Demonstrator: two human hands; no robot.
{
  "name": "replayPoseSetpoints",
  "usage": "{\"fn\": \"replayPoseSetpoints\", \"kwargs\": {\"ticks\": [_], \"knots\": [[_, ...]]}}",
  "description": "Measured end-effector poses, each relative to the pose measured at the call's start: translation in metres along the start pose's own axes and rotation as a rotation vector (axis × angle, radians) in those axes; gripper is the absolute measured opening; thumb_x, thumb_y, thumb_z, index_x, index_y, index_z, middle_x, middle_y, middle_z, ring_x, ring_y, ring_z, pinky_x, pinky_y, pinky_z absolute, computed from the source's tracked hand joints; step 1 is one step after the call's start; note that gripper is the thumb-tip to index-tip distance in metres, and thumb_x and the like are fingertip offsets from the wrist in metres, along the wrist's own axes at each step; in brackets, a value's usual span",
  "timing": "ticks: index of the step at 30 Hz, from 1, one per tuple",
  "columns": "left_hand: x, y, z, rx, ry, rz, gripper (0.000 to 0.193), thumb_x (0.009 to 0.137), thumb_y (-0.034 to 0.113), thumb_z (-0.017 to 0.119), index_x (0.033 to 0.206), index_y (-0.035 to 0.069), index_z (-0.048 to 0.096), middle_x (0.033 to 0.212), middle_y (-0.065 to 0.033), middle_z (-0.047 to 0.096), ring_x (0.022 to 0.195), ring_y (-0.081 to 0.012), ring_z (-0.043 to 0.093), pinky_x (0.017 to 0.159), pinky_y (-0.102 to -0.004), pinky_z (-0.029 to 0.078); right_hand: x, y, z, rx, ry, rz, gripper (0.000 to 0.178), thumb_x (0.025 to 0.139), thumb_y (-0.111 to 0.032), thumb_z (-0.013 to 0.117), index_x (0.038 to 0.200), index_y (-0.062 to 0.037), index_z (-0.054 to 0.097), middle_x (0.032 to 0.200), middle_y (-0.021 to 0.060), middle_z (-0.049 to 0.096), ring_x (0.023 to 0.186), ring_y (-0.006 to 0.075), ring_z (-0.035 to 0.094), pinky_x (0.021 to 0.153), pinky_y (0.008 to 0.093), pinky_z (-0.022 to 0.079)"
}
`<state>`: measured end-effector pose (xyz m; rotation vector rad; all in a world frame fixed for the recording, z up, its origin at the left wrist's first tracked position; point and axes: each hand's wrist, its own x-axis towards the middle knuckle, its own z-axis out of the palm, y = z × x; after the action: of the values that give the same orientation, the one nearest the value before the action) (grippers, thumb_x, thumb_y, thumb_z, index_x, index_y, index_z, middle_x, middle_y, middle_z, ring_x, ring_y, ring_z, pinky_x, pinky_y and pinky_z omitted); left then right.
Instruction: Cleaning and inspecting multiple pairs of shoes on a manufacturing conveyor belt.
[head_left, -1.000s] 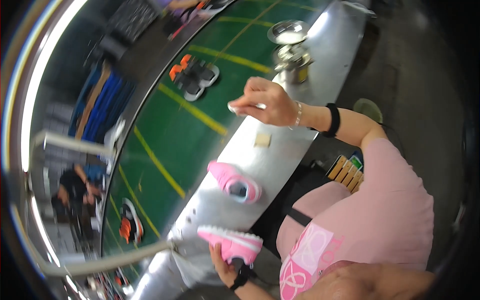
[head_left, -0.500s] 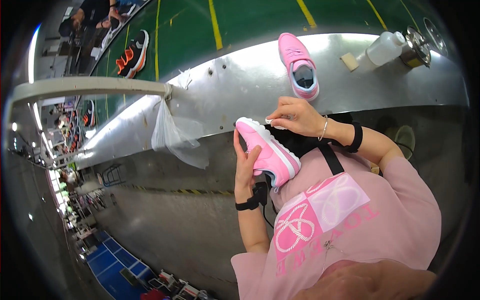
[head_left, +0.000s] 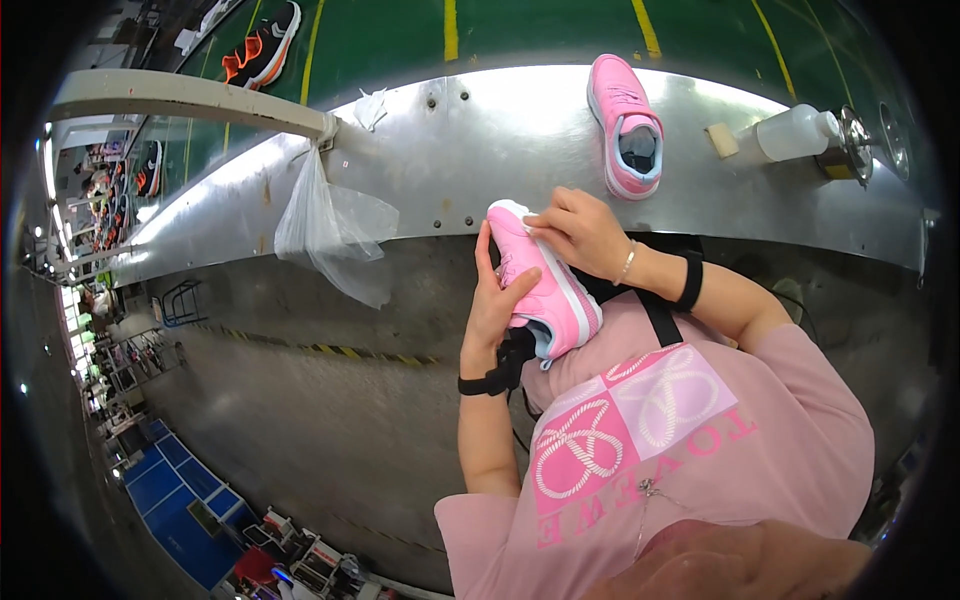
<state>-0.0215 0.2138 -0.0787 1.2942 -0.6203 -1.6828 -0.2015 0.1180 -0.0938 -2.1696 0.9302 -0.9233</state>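
Note:
A pink sneaker (head_left: 545,285) with a white sole is held toe-away in front of my chest. My left hand (head_left: 493,308) is closed round it from the left, thumb on its upper and fingers along the far side. My right hand (head_left: 580,235) is closed in a pinch, its fingertips at the sole's edge near the toe. The small white wad in that pinch is mostly hidden now. Beyond it, a second pink sneaker (head_left: 612,110) stands on the metal bench (head_left: 520,130), its opening toward me.
Right on the bench are a cream block (head_left: 721,141), a white plastic bottle (head_left: 790,134) and a metal pot (head_left: 850,148). A clear plastic bag (head_left: 322,225) hangs from a white rail (head_left: 200,98) at left. Behind runs a green belt (head_left: 550,30) carrying a black-and-orange shoe (head_left: 262,48).
My right hand has come from beside the sole onto its edge near the toe. The held sneaker stays in my left hand. The whole view has shifted slightly.

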Motion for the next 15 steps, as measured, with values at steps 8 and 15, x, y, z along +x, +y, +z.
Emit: {"fn": "replayPoseSetpoints", "kwargs": {"ticks": [8,15], "knots": [[0.006,-0.002,0.004,0.064,0.003,0.025,0.102,0.087,0.008,0.073,0.161,0.01,0.002,0.151,-0.0221,0.036,0.128,-0.0277,0.051,0.105,-0.0395,0.046,0.039,0.017,0.029,0.078,0.037,0.025,0.01,0.085,-0.014,0.073,0.09,-0.0061,0.074,0.078,0.0108,0.051,0.07,0.0299,0.054,0.064,0.0407,0.043],[0.004,-0.001,0.002,0.062,-0.007,-0.028,0.101,0.088,0.009,0.073,0.161,0.012,0.003,0.148,-0.0203,0.04,0.129,-0.0257,0.05,0.104,-0.0388,0.046,0.028,0.016,0.013,0.053,-0.078,0.027,0.013,0.087,-0.019,0.071,0.085,-0.0066,0.072,0.081,0.0112,0.054,0.076,0.0316,0.057,0.068,0.0428,0.046]]}}
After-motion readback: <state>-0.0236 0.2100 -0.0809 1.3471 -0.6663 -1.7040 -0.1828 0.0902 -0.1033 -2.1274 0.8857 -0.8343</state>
